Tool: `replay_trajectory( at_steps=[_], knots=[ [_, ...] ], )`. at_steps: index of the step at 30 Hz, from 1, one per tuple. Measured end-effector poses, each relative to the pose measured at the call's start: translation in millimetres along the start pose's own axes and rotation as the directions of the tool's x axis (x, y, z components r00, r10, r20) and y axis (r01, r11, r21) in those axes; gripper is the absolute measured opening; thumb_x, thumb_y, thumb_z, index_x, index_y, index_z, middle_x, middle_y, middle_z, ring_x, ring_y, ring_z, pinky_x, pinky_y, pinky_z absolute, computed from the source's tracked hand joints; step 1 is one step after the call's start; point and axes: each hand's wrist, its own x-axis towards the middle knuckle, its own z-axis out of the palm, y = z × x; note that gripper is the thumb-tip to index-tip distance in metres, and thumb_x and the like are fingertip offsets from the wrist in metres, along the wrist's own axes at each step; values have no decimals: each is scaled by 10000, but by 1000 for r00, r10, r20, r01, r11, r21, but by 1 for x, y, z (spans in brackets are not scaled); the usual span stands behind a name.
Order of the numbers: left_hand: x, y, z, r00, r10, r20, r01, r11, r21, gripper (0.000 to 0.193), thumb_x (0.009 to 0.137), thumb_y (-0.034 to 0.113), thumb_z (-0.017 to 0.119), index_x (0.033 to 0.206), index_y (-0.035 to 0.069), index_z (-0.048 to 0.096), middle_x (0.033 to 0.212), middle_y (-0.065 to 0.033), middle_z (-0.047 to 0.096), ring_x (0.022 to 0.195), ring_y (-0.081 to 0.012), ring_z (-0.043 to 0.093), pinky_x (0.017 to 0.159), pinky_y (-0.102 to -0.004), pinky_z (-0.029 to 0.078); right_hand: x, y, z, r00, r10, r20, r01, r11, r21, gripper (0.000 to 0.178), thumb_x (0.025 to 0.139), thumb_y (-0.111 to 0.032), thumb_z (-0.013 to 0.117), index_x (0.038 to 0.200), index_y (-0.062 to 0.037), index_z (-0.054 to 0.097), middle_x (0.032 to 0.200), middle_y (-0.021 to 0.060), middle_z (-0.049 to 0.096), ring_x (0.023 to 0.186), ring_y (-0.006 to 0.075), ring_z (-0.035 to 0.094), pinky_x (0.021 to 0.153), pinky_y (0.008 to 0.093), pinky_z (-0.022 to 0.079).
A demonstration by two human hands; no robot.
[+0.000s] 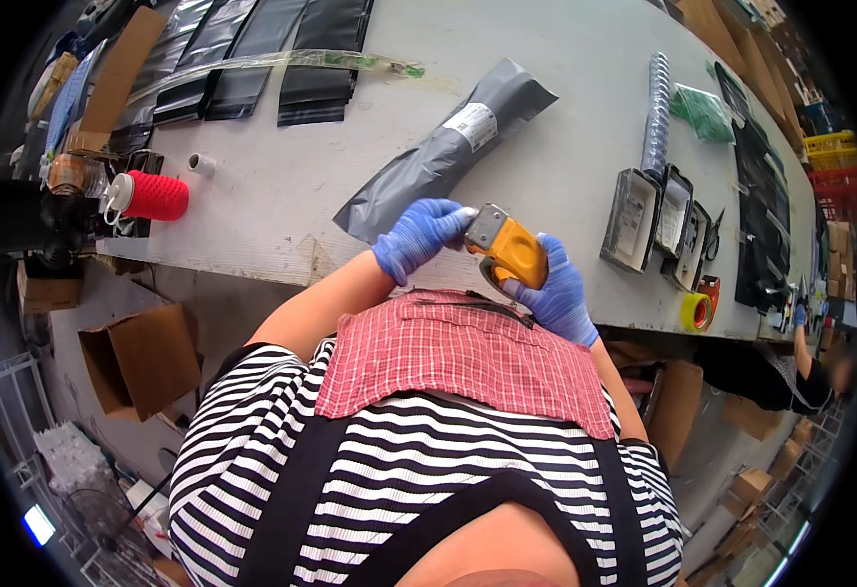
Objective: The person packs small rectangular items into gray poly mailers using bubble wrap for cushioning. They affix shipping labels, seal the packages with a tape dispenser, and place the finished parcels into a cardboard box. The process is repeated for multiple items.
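Fingers (552, 250) of R hand (563, 298) are wrapped round the rear/side of an orange tool (518, 252), w/ its thumb laid along the underside; grip is closed on it. Tool is held above the near edge of the table (565, 127), in front of the checked apron (467, 357), w/ its metal head (487, 226) turned toward L hand. L hand (416, 241) is bent at the knuckles, fingertips drawn close together right at the metal head; can't tell if anything is pinched btwn them, or if head is touched. Both hands are gloved in blue. So tool sits btwn the two: body in R fingers, head next to L fingertips. Grey mailer bag (418, 171) w/ white label (473, 125) is laid diagonally just beyond, its near end close to L hand. Also on table: black bags (325, 59) at far L, red bottle (157, 197) near L edge, bubble-wrap roll (655, 108) + open boxes (632, 220) on R, yellow tape roll (694, 311) by near R edge.
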Motion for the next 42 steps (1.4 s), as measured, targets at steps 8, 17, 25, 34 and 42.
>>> replay_trajectory(
  at_steps=[8, 17, 25, 34, 42],
  knots=[
    [36, 5, -106, 865, 398, -304, 155, 365, 918, 379, 908, 391, 652, 992, 21, 656, 864, -191, 680, 809, -350, 670, 756, -457, 513, 16, 21, 19, 996, 79, 48, -61, 952, -300, 684, 728, -320, 837, 1248, -9, 521, 1070, 223, 645, 966, 385, 648, 831, 417, 537],
    [6, -23, -56, 897, 441, 15, 82, -201, 976, 772, 814, 298, 719, 1461, 33, 393, 1231, -246, 584, 1154, -369, 582, 1005, -365, 455, 14, 25, 33, 977, 202, 72, -165, 923, -348, 608, 745, -319, 806, 1205, -14, 550, 1043, 221, 652, 952, 383, 649, 814, 443, 532],
    [22, 2, -103, 934, 306, -184, 132, 184, 974, 736, 822, 376, 692, 1414, 12, 448, 1282, -226, 576, 1207, -340, 552, 1020, -369, 442, 87, -14, 61, 997, 69, 21, -69, 998, -7, 622, 770, -355, 787, 1236, -18, 548, 1096, 228, 657, 993, 370, 653, 851, 410, 526],
    [16, -20, -65, 902, 294, -316, 327, 15, 945, 1066, 771, 526, 737, 1550, 72, 168, 1553, -219, 272, 1386, -376, 354, 1028, -572, 387, 109, -6, 66, 986, -46, 159, 99, 933, -346, 762, 767, -324, 788, 1428, -146, 452, 1026, 178, 641, 957, 354, 639, 829, 431, 523],
    [27, -15, -85, 910, 230, -344, 309, 174, 935, 852, 838, 314, 720, 1516, 57, 273, 1423, -250, 443, 1214, -385, 529, 967, -446, 468, 33, 40, 7, 969, 55, 243, 76, 863, -499, 730, 804, -317, 757, 1455, -214, 443, 984, 177, 623, 871, 346, 641, 773, 429, 532]
  ],
)
